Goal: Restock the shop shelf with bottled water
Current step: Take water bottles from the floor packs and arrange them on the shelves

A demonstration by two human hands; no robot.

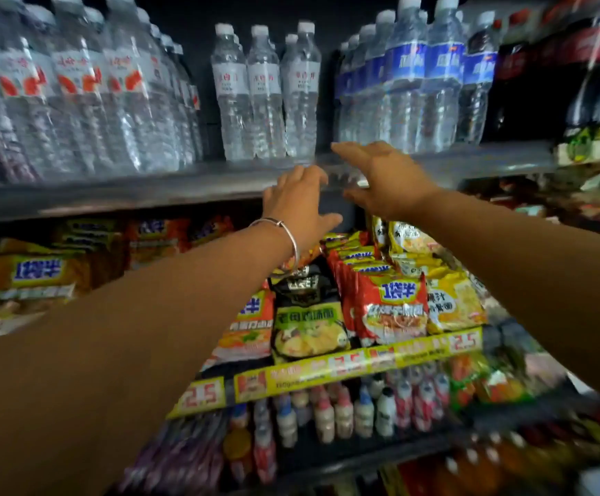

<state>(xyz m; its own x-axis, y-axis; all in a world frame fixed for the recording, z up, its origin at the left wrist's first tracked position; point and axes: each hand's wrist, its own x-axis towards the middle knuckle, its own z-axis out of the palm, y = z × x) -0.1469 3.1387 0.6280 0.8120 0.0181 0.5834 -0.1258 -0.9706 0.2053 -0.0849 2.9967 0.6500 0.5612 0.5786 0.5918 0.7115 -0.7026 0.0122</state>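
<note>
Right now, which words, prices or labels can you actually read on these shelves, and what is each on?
"2.5" on the yellow price strip.
"2.5" on the yellow price tag.
Chinese print on the noodle packets: too blurred to quote reliably.
Labels on the water bottles: too blurred to read.

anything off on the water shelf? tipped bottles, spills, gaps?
No tipping or spills. One oddity: the white-label bottles are a short block with dark gaps either side, while the red-label bottles and blue-label bottles are packed tight. Both hands, left hand and right hand, are empty.
</note>
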